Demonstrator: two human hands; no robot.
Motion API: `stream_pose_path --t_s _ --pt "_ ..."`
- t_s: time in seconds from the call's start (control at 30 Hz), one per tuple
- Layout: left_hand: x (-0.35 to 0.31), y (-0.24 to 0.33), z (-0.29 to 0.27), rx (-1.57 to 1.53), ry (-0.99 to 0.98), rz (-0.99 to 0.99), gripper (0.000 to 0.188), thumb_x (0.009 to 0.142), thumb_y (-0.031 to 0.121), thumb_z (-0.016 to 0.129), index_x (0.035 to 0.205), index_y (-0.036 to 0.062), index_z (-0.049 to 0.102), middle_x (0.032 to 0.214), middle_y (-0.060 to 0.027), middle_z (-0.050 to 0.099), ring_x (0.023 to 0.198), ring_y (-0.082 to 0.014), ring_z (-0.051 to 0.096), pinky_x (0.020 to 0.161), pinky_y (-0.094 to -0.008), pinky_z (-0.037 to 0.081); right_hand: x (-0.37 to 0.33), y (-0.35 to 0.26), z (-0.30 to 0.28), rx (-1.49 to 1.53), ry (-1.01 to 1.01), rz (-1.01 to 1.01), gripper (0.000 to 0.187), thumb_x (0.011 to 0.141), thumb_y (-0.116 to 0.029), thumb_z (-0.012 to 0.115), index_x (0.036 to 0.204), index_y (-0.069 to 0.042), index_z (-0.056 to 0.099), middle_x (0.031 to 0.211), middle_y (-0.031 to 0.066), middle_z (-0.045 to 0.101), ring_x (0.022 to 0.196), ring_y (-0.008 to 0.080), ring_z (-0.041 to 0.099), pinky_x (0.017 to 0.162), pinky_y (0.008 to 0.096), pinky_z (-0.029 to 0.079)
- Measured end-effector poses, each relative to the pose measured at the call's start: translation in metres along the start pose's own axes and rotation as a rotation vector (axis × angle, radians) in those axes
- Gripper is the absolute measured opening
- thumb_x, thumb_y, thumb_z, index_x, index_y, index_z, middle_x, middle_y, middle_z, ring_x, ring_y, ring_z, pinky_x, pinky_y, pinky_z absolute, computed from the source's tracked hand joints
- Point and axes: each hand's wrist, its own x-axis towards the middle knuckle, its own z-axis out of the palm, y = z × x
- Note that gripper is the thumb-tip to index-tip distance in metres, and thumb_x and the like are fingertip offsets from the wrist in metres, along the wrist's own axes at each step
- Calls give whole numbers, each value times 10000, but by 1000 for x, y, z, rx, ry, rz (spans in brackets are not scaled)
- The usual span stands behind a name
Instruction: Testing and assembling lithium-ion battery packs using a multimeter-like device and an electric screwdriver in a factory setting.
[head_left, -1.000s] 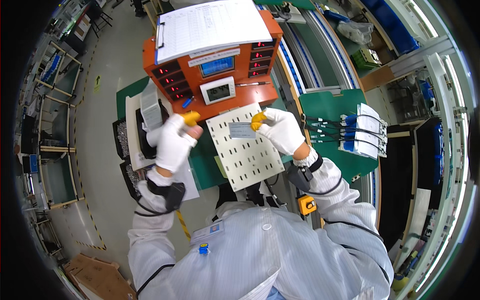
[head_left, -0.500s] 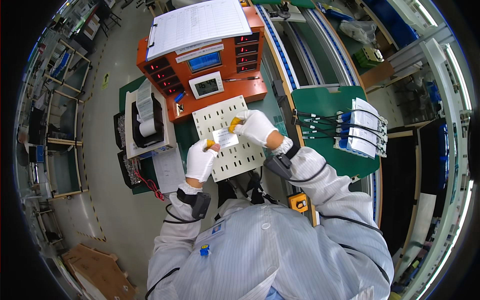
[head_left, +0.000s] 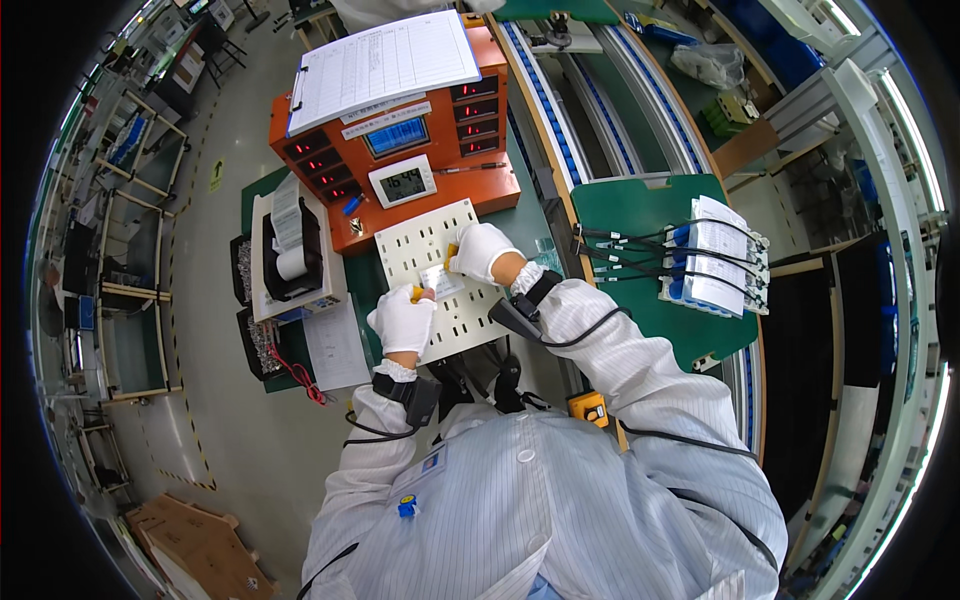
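A small white printed label (head_left: 441, 283) lies over the middle of a cream slotted plate (head_left: 466, 328), pinched between my two hands. My left hand (head_left: 402, 322), in a white glove with a yellow fingertip, grips the label's left edge. At its upper right corner, my right hand (head_left: 482, 252) holds it with closed, yellow-tipped fingers. Whether the label touches the plate I cannot tell.
Beyond the plate stands an orange tester (head_left: 470, 190) with red displays, a clipboard (head_left: 385, 65) and a white digital clock (head_left: 403, 181). A label printer (head_left: 318, 240) is at the left. Cabled units (head_left: 712, 262) rest on a green board (head_left: 620, 207) at the right.
The view has shifted slightly. Both hands keep their pinch on the label, which now sits more tilted over the plate, and my right hand has come a little closer to my left.
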Motion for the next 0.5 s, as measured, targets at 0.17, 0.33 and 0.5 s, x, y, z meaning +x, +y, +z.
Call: stream_pose_path --t_s 0.17,0.33,0.5 --pt "1 1 1 56 3 16 292 809 326 692 826 35 696 759 -162 668 712 -330 649 653 -405 470 -1 0 2 -49 31 -21 245 738 -247 718 909 -73 731 872 203 691 834 369 672 775 413 539" --pt "2 2 3 36 6 -32 283 792 344 691 734 67 672 747 -152 668 763 -350 638 674 -447 390 0 3 6 -62 37 -14 246 739 -255 712 904 -74 730 873 202 692 838 370 672 779 414 539" --pt "2 5 1 57 13 -19 263 792 332 690 742 74 686 758 -152 677 764 -349 642 677 -452 391 -3 2 5 -68 61 -20 242 746 -263 701 893 -74 730 881 210 691 840 374 673 785 418 539"
